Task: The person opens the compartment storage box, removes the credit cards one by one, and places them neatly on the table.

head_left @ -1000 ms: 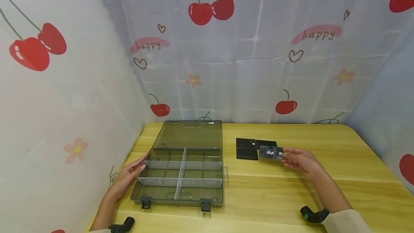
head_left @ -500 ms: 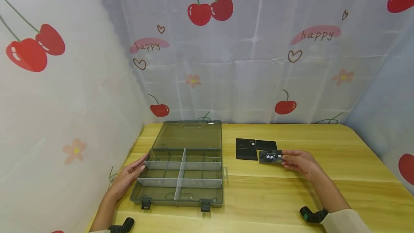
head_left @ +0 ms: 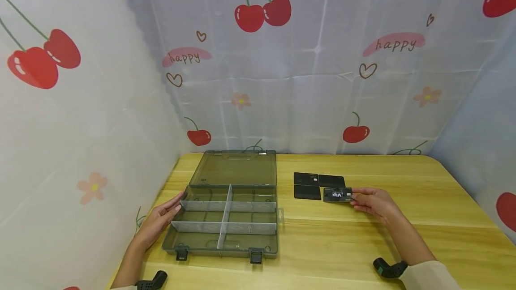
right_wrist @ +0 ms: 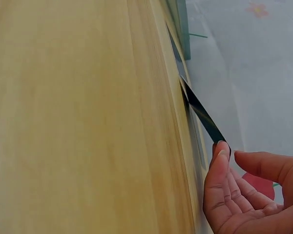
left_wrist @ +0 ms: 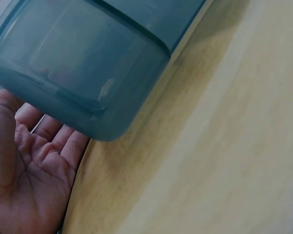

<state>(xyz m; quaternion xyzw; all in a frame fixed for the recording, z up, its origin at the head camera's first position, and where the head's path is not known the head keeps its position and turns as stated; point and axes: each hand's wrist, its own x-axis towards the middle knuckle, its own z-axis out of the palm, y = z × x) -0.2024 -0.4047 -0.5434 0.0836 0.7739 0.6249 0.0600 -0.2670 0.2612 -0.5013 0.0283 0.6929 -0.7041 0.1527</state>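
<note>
A grey see-through divider box (head_left: 223, 226) lies with its lid (head_left: 235, 168) folded back. My left hand (head_left: 156, 220) rests against the box's left wall, fingers stretched along it; in the left wrist view the palm (left_wrist: 34, 190) shows beside the box corner (left_wrist: 105, 109). My right hand (head_left: 376, 204) pinches the right end of a dark card (head_left: 337, 194) marked "Vip". In the right wrist view this card (right_wrist: 202, 114) slants up from the table toward the fingertips. Beside it lie a black card with a chip (head_left: 305, 178) and two plain black cards, one behind (head_left: 332, 181) and one to its left (head_left: 307, 192).
Pale dividers (head_left: 227, 209) split the box into several compartments, with nothing in them. Two dark latches stick out at its front, one at the right (head_left: 256, 256). A cherry-print curtain (head_left: 306, 75) stands behind the wooden table (head_left: 322, 254).
The right hand has lowered the Vip card slightly toward me, beside the other cards, and its tilt has flattened. The left hand stays at the box.
</note>
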